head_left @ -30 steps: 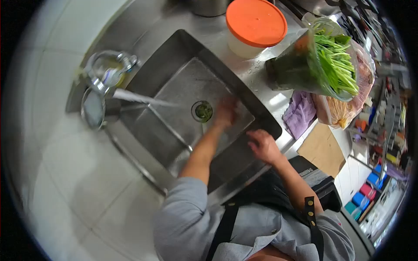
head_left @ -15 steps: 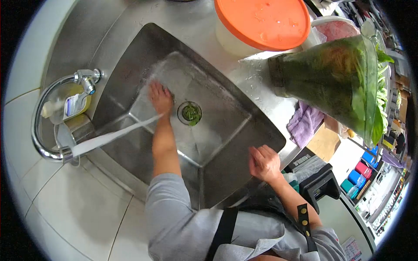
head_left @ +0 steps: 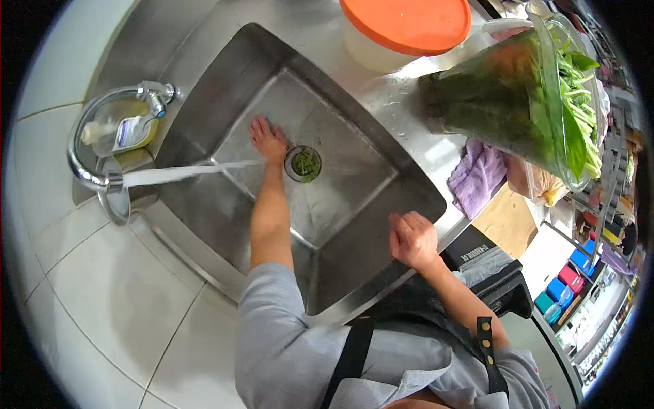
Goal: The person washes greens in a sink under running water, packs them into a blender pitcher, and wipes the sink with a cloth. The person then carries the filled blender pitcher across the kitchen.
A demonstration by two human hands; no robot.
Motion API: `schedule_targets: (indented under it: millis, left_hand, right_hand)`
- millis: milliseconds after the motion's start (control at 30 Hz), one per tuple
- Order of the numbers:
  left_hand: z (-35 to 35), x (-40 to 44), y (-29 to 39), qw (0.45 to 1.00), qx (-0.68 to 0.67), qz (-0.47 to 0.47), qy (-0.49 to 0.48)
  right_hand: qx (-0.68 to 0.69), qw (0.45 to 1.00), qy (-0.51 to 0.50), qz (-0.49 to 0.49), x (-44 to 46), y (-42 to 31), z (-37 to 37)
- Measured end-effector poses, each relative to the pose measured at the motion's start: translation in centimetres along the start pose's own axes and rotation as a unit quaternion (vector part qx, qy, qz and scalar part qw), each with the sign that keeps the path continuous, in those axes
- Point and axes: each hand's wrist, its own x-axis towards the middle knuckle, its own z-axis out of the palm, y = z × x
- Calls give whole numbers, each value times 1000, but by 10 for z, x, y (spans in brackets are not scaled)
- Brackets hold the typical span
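Observation:
My left hand (head_left: 268,140) lies with its fingers spread on the floor of the steel sink (head_left: 340,146), just left of the drain (head_left: 304,164), which holds green leaf scraps. A stream of water from the curved tap (head_left: 85,153) falls toward my left wrist. Over the sink's near right edge is my right hand (head_left: 414,240), its fingers curled in; what they hold, if anything, is hidden.
Right of the sink stand a tub with an orange lid (head_left: 412,24) and a clear container of leafy greens (head_left: 501,102). A purple cloth (head_left: 477,177) lies by the counter edge. A bottle (head_left: 129,133) sits behind the tap.
Since the earliest frame, my left hand has moved from right of the drain to its left. My right hand stays near the sink edge, now more curled. The view has shifted.

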Motion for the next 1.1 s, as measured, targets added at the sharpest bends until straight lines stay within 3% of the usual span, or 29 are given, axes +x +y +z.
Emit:
schedule_targets:
  millis: [100, 167, 233, 267, 333, 433, 500, 567, 633, 667, 700, 733, 800, 833, 900, 933, 1000, 1033, 1100]
  left_hand:
    - [0, -15, 14, 994, 53, 58, -81]
    - [22, -77, 25, 980, 56, 131, -140]
    - [2, -128, 98, 960, -81, 165, -211]
    - [27, -159, 129, 964, -21, 228, -137]
    - [5, -166, 207, 936, -146, 209, -244]
    - [36, -172, 203, 928, -264, 191, -180]
    - [15, -142, 162, 897, -3, 367, -248]
    - [-26, -97, 147, 948, 57, 148, -275]
    - [-5, -99, 123, 983, 39, 77, -160]
    - [-6, -110, 136, 982, 32, 79, -168]
    - [-7, -117, 153, 935, -185, -31, -301]
    - [-9, -124, 172, 815, -384, -140, -410]
    - [2, -166, 217, 842, -249, -45, -477]
    - [10, -189, 207, 842, -250, -44, -476]
    - [22, -232, 192, 792, -404, 236, -392]
    - [18, -227, 177, 793, -403, 237, -390]
    - [10, -203, 141, 857, -175, 261, -409]
    - [11, -204, 155, 856, -175, 261, -412]
    - [2, -185, 203, 799, -24, 234, -553]
  right_hand:
    - [8, 1000, -2, 3, -2, -2, -1]
    - [25, 1000, 15, -7, 5, -1, -1]
    - [25, 999, 19, -7, 4, -2, -1]
    - [26, 999, 17, -10, 4, -1, -1]
    - [3, 1000, -4, -2, 1, -1, 0]
    - [7, 1000, 6, -12, 2, -1, -2]
    - [15, 1000, 10, -12, 3, 2, -1]
    - [3, 1000, 17, -11, 2, 1, 2]
    - [-3, 1000, 6, 7, 3, -1, 3]
    - [-5, 1000, 1, 12, 2, -2, 2]
    - [-9, 1000, 1, 17, 1, -2, 2]
    - [-14, 1000, -1, 16, 0, -1, 3]
    - [-18, 1000, -6, 15, 1, -3, 3]
    - [-20, 1000, -5, 15, 2, -3, 3]
    - [-17, 1000, 0, 6, 1, -3, 1]
    - [-17, 1000, 2, 4, 1, -4, 1]
    - [-17, 1000, -7, 21, 2, -3, 2]
    - [-17, 1000, -8, 23, 1, -4, 2]
    - [-22, 1000, 4, 19, 3, -4, 3]
